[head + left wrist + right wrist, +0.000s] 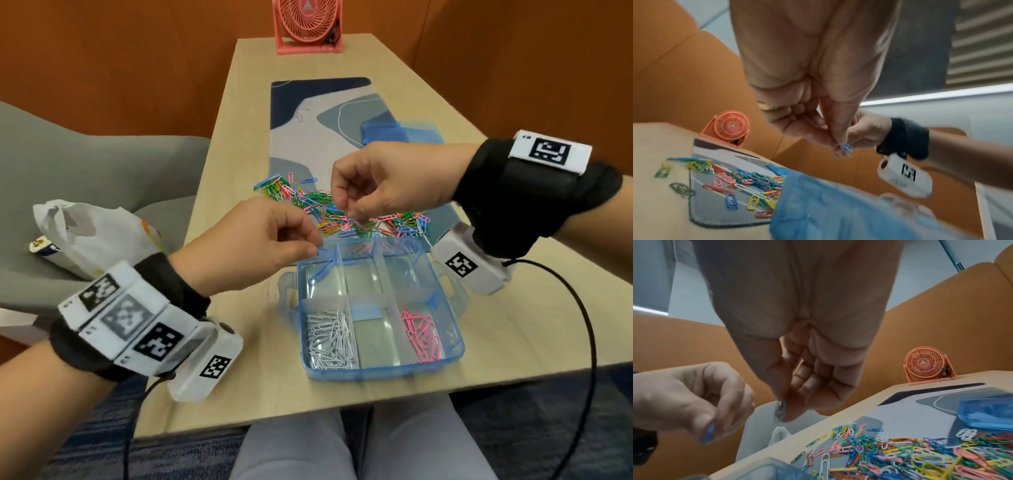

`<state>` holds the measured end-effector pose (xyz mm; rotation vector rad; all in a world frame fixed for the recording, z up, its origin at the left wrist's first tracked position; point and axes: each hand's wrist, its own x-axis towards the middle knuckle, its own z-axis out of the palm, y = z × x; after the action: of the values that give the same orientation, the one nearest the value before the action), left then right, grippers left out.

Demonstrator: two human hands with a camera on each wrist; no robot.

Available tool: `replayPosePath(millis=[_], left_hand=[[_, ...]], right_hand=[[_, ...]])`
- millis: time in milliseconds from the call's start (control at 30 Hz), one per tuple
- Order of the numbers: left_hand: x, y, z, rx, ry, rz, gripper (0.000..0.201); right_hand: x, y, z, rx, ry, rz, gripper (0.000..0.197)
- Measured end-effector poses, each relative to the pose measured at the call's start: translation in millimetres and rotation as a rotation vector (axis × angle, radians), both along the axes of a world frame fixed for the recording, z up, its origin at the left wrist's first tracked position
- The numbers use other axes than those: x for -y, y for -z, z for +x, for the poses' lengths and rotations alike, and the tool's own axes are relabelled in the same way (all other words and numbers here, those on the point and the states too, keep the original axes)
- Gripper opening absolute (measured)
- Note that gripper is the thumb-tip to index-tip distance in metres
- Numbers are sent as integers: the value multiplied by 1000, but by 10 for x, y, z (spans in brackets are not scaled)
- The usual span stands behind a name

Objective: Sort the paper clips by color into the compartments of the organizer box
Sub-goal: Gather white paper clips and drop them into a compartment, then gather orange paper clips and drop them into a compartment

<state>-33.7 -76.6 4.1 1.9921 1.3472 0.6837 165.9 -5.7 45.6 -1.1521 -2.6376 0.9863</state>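
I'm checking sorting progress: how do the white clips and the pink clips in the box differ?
The white clips fill the near-left compartment; the pink clips lie in the near-right one. The white clips make a fuller heap than the pink clips, which leave more of their floor bare. Both sit loose in the blue organizer box, each in one color.

An office booth is suggested by orange padded partitions (102, 68), a pale wood tabletop (239, 394), a grey chair (51, 164) and a desk fan (307, 25).
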Motion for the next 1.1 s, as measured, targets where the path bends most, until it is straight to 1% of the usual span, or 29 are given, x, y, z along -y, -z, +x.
replayPosePath(millis=[133, 200, 267, 333, 400, 467, 567, 667, 767, 833, 900, 967, 1033, 1100], left_hand=[[0, 56, 106, -273, 75, 115, 7], [-3, 74, 112, -367, 95, 119, 9], [-23, 70, 81, -387, 72, 109, 10], [-49, 57, 35, -357, 18, 104, 5], [-81, 59, -11, -312, -41, 99, 13], [-122, 86, -59, -284, -78, 69, 14], [-184, 160, -151, -311, -70, -29, 18], [-269, 196, -236, -336, -92, -66, 14], [-364, 213, -291, -429, -124, -76, 17], [-415, 232, -304, -501, -111, -99, 20], [-460, 252, -307, -569, -79, -105, 22], [-493, 250, -298, -607, -41, -118, 24], [-516, 231, -294, -625, -10, -139, 25], [-534, 209, -308, -604, 6, -167, 28]], right_hand=[[78, 16, 19, 12, 6, -37, 19], [135, 24, 25, -6, -5, -74, 19], [220, 29, 10, -30, -33, -135, 20], [331, 45, -29, -32, -73, -178, 18], [441, 90, -87, -18, -115, -212, 14], [534, 147, -145, 19, -163, -224, 12], [590, 161, -178, 85, -194, -185, 14], [456, 66, -138, 87, -139, -140, 16], [166, 2, -113, 151, -61, 36, 16], [-50, 14, -146, 251, -46, 172, 17], [-247, 60, -199, 347, -41, 262, 18], [-405, 130, -258, 429, -52, 295, 17], [-512, 214, -319, 491, -87, 285, 14], [-574, 299, -377, 520, -131, 252, 11]])
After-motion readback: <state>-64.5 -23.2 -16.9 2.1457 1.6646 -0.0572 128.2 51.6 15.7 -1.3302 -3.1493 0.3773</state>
